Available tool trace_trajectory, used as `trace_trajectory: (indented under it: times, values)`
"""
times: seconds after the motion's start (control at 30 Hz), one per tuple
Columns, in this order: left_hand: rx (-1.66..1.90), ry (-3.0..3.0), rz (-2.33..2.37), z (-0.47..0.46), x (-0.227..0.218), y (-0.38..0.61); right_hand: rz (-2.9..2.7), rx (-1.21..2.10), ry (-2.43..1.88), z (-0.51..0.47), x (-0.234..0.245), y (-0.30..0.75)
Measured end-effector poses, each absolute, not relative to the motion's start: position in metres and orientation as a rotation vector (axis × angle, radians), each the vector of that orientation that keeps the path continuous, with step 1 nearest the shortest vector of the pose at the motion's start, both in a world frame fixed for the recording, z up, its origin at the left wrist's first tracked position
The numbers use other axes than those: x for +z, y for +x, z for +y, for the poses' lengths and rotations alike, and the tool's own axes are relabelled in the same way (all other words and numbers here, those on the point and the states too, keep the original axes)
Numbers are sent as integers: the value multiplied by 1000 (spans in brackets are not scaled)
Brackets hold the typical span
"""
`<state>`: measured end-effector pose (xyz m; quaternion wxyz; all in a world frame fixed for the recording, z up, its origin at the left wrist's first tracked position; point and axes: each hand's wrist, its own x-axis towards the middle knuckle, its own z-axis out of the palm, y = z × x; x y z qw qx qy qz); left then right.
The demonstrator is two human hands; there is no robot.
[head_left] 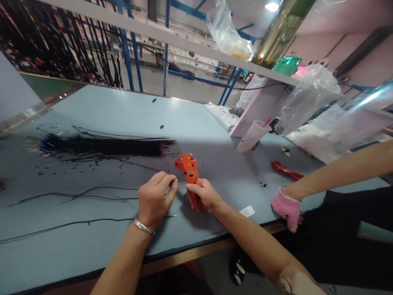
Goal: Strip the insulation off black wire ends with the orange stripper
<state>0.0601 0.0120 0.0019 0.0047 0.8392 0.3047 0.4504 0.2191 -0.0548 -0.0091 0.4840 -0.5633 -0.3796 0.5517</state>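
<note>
My right hand (205, 194) is wrapped round the handles of an orange wire stripper (188, 167), whose head points up and to the left. Close beside it, my left hand (156, 194) pinches a thin black wire (144, 166) between thumb and fingertips. The wire's end reaches toward the stripper's head; whether it sits in the jaws I cannot tell. Beyond my left hand lies a thick bundle of black wires (113, 146) with blue and metal ends at its left. Several loose black wires (76, 222) lie on the table left of and under my left hand.
Small black scraps (92, 167) are scattered over the table (129, 110). A cup with a red straw (252, 137) stands by a shelf upright. At the right, another person's pink-gloved hand (287, 209) rests near the edge, beside a red-handled tool (287, 170). Clear plastic bags (331, 127) lie behind.
</note>
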Motion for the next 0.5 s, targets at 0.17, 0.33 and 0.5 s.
trace_trajectory:
  times: [0.17, 0.33, 0.5]
  values:
    - [1441, 2617, 935, 12, 4, 60, -948, 1307, -1392, -56, -9, 218]
    - [1430, 2636, 940, 13, 2, 61, -849, 1406, -1321, -54, -6, 218]
    - [1423, 2624, 948, 13, 1, 62, -936, 1300, -1395, -54, -11, 219]
